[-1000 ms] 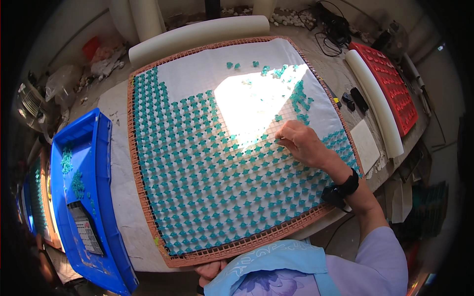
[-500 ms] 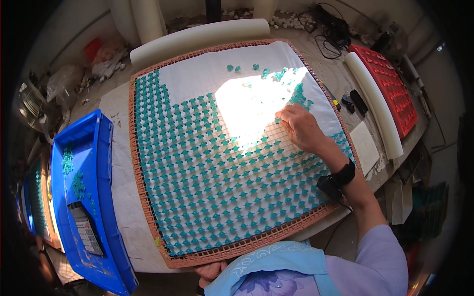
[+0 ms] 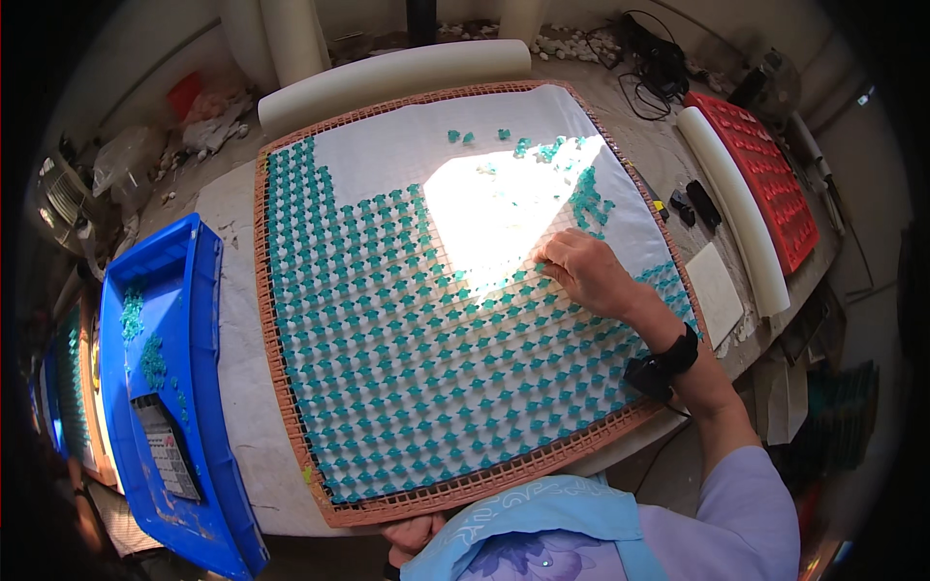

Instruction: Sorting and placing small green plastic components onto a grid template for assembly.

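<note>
A square tray with a brown lattice rim (image 3: 281, 407) lies in front of me, lined with a white sheet (image 3: 373, 145). Rows of small teal turtle-shaped pieces (image 3: 387, 329) cover its left and near parts. My right hand (image 3: 586, 274) is over the right middle of the tray, thumb and fingers pinched together at the edge of the rows; anything between the tips is too small to make out. Loose teal pieces (image 3: 587, 201) lie in a heap just beyond it. My left hand (image 3: 415, 531) is curled closed against the near rim, its fingers partly hidden.
Left of the tray stands a blue crate (image 3: 208, 320) with teal pieces and a dark-edged calculator-like panel (image 3: 170, 450). A white roll (image 3: 397, 82) lies behind the tray. At right are another white roll (image 3: 736, 208), a red tray (image 3: 765, 174) and a black cable (image 3: 644, 58).
My right hand has moved a little nearer and slightly left, away from the loose heap to the edge of the rows. My left hand stays at the near rim.
</note>
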`<state>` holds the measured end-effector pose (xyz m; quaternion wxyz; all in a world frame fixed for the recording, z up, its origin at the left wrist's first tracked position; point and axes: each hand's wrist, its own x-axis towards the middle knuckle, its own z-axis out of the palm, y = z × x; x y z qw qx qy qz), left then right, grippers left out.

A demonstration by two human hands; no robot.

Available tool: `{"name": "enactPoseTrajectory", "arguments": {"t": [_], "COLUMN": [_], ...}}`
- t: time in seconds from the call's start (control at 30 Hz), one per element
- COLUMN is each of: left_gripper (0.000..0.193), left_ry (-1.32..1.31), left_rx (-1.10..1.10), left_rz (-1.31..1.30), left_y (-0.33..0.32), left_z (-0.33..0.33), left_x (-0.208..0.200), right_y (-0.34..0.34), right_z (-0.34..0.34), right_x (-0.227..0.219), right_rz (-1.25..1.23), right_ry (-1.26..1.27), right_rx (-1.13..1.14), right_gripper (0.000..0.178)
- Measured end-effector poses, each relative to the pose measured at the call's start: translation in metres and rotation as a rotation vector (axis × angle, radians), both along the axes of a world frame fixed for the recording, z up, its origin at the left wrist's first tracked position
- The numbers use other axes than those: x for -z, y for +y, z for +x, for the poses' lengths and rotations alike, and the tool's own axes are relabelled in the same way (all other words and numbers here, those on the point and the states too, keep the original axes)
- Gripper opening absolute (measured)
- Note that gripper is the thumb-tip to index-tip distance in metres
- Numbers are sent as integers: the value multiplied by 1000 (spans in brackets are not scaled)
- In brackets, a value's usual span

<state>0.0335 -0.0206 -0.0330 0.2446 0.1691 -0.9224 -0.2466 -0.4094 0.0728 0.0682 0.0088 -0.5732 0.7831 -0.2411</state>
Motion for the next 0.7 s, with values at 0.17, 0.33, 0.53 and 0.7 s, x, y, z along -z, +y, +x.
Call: {"name": "enactPoseTrajectory", "arguments": {"t": [0.17,0.33,0.53,0.7], "left_gripper": [18,19,20,21], "left_ry": [-18,135,115,88], "left_rx": [22,42,35,16], "left_rz": [-19,-97,-111,-96], "left_y": [-1,-6,-5,-4], "left_z": [4,-17,-17,-17], "left_x": [5,-12,-11,-15], "right_y": [1,-1,-2,-4], "right_z": [-1,0,0,2], "right_x": [2,0,3,-7], "right_rz": [4,24,0,57], "right_ry": [25,-41,64,-88], "right_rx": [9,30,26,41], "right_gripper": [11,11,11,15]}}
